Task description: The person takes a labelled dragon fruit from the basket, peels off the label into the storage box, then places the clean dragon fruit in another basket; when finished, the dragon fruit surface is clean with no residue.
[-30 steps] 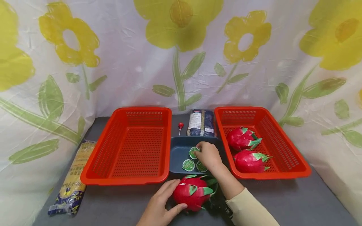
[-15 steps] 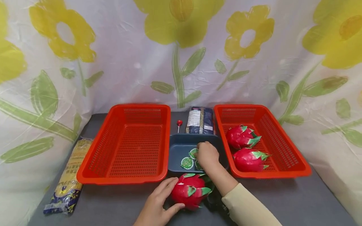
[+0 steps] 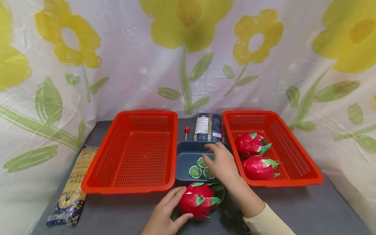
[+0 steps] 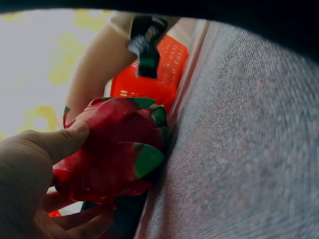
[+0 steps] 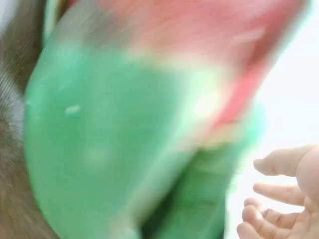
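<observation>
A dragon fruit (image 3: pixel 198 200) with red skin and green-tipped scales lies on the table in front of the dark blue tray. My left hand (image 3: pixel 167 212) holds it from the left; in the left wrist view the thumb (image 4: pixel 65 142) presses one side and the fingers curl round the other. Over the tray's right part hangs my right hand (image 3: pixel 221 163), fingers parted, with nothing between them. Three round green labels (image 3: pixel 195 171) lie together in the tray (image 3: pixel 185 156), just left of that hand. In the right wrist view the dragon fruit's green scales (image 5: pixel 99 129) loom close and blurred.
Red plastic baskets flank the tray: the left basket (image 3: pixel 141 156) holds nothing, the right basket (image 3: pixel 289 153) holds two dragon fruits (image 3: pixel 259 168). Behind the tray are a lollipop (image 3: pixel 187 130) and a dark blue packet (image 3: pixel 208 127). A long yellow packet (image 3: pixel 74 186) lies far left.
My right hand has drawn back to the right from the labels and its fingers have parted; the rear label now lies in the tray beside the others. The left hand stays on the dragon fruit.
</observation>
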Tool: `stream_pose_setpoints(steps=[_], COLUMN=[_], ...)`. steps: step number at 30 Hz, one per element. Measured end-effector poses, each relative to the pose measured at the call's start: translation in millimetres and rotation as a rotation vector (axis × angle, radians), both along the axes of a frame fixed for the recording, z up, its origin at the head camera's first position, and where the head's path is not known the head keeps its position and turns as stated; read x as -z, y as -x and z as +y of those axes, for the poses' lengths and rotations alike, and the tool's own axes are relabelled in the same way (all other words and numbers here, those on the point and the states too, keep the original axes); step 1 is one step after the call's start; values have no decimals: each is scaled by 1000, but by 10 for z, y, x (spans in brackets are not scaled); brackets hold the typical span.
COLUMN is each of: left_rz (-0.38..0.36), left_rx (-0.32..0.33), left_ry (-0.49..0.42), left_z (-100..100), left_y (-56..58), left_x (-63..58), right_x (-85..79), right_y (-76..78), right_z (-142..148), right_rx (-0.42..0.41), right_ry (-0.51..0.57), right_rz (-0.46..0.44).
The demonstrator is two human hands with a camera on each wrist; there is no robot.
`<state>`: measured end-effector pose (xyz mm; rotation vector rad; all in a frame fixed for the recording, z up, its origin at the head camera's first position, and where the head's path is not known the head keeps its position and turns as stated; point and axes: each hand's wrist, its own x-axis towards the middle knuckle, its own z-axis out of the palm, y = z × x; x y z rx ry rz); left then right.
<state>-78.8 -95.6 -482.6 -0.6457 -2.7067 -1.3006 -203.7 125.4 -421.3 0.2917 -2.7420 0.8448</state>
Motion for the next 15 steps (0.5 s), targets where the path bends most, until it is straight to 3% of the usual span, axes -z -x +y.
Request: stream_pose_setpoints(steps=[6,15], left_rz=[-6,-9], left_rx=[-1,5], left_ry=[-16,0], left_z=[3,13], left_y=[-13,-16], left_x=[15,17], right_x=[-301,-444], right_y=[-324,-654], right_z=[297,893], right_rx=[-9,146], right_ry=[70,159], right_rz=[152,313])
